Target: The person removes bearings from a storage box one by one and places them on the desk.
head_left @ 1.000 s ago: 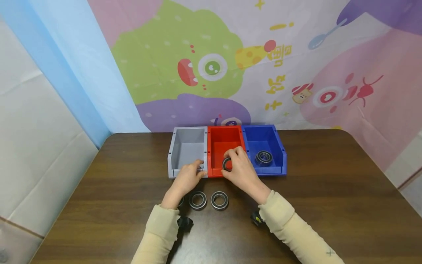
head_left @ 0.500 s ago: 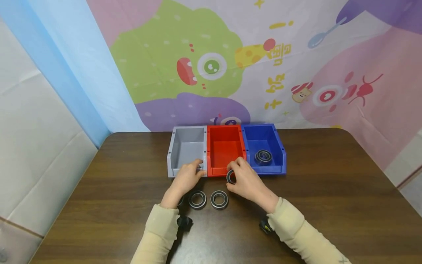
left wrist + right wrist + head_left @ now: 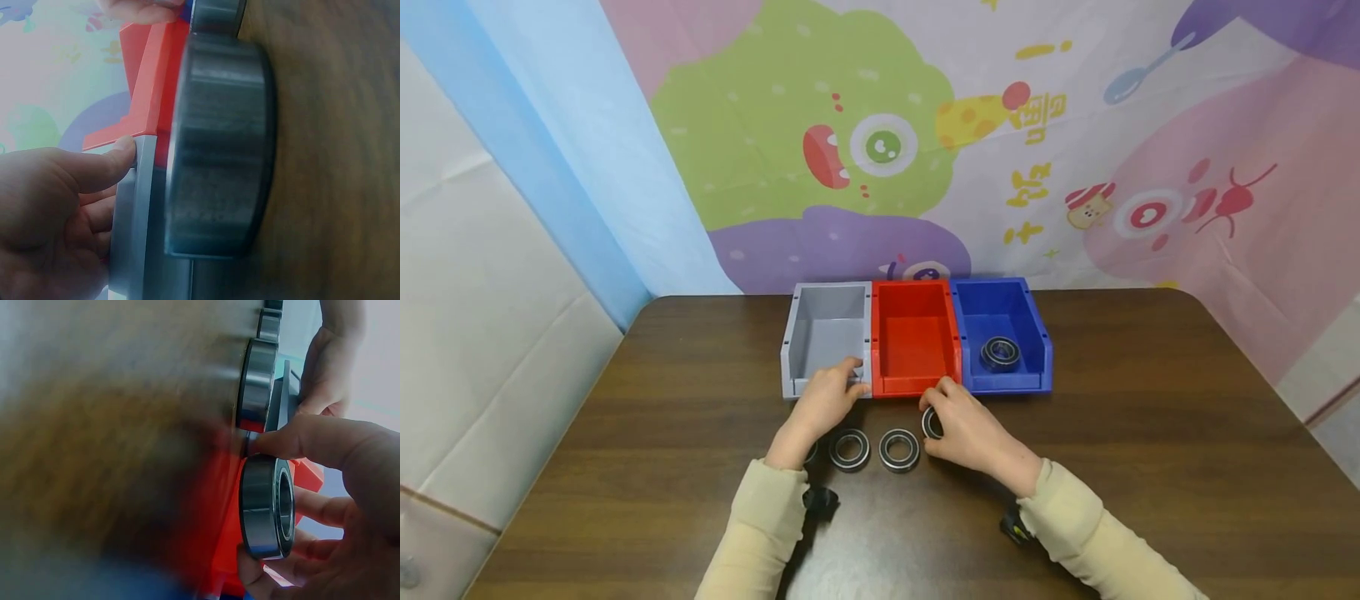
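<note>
My left hand (image 3: pixel 822 406) grips the front lip of the grey bin (image 3: pixel 831 329), its thumb outside and fingertips over the edge. My right hand (image 3: pixel 967 427) holds a ball bearing (image 3: pixel 259 506) by its outer rim, thumb on one side and fingers on the other. That bearing is low over the table in front of the red bin (image 3: pixel 914 342), partly hidden by the hand in the head view. To its left lie two more bearings, one nearer (image 3: pixel 885 451) and one further left (image 3: pixel 836 451). Another bearing (image 3: pixel 811 453) shows partly behind my left wrist.
A blue bin (image 3: pixel 996 310) stands right of the red one, with a bearing (image 3: pixel 1001 366) inside near its front. The three bins stand side by side at the back of the brown wooden table (image 3: pixel 647 417). Behind them hangs a cartoon-printed cloth (image 3: pixel 760 167).
My right hand has moved from over the red bin's front toward me and slightly right, carrying the bearing down to the row. My left hand stays on the grey bin.
</note>
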A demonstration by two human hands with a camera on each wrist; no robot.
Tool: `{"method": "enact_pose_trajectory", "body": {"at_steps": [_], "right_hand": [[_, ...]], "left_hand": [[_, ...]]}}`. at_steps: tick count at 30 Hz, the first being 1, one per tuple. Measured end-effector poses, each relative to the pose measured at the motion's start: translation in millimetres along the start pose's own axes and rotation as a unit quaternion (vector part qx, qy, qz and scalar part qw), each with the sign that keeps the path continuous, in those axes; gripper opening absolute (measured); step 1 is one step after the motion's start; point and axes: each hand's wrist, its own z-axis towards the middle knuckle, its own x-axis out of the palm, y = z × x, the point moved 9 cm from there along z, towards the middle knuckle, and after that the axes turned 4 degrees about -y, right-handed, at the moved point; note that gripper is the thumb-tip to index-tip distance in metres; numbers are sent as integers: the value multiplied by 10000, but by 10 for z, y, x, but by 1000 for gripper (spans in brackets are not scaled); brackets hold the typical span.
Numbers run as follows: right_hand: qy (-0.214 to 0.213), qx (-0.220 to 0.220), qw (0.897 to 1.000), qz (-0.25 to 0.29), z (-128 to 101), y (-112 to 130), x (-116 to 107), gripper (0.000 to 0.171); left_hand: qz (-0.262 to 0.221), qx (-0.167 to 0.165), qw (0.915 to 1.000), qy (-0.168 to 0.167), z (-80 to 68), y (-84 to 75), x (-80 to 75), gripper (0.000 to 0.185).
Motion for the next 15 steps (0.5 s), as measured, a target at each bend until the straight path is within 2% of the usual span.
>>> {"method": "enact_pose_trajectory", "body": {"at_steps": [15], "right_hand": [[428,-184,9989,-62,-42,12,77,32]], "left_hand": [[71,32,10000,-20,26,-16,-24,40]]}}
